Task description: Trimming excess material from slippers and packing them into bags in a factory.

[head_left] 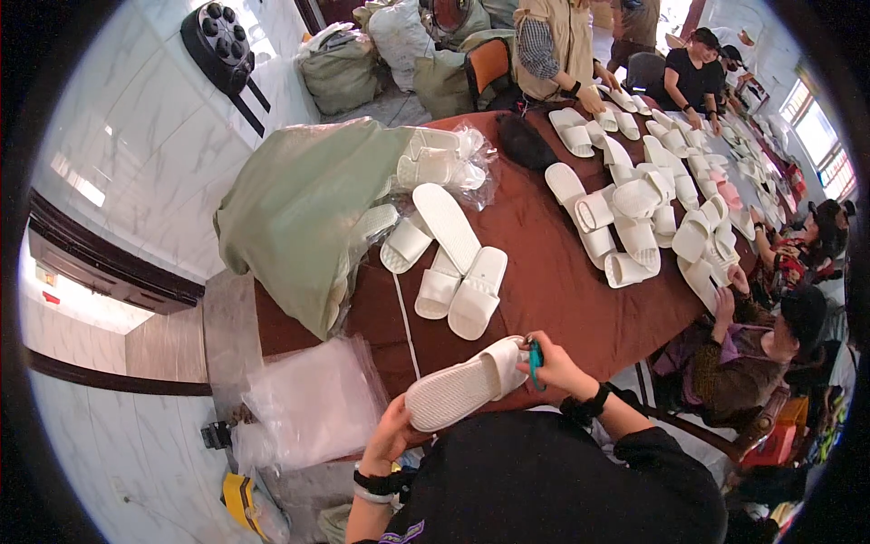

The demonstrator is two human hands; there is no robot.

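My left hand grips the heel end of a white slipper, held sole up over the near edge of the brown-covered table. My right hand is at the slipper's strap end and holds small teal-handled scissors against the strap. Just beyond, several white slippers lie loose on the cloth.
A large green sack spilling slippers lies at the table's left. Clear plastic bags hang off the near left edge. More white slippers cover the right side, where several seated people work; another person stands at the far end.
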